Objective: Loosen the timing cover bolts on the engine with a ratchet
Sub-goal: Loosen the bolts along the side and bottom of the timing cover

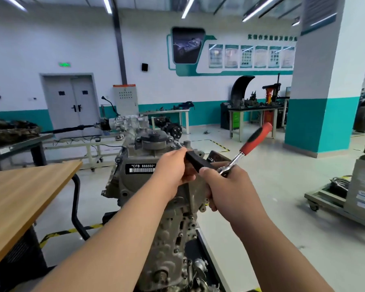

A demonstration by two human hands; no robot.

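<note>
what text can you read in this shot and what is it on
"*CFB 666660*": white print on the black label on the engine, barcode beneath.
Green sign over the door: blurred.
Wall heading and posters: too blurred to read.

My two hands, left hand point(173, 171) and right hand point(230, 186), one chrome ratchet with a red and black grip point(253, 141), one black rectangular bar point(195, 161), one grey cast-metal engine point(135, 186), one white barcode label point(141, 168), one wood-grain tabletop point(19, 190), six framed wall posters point(246, 56).

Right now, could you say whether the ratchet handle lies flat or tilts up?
Tilted up: the ratchet handle rises rightward from the right hand.
</note>
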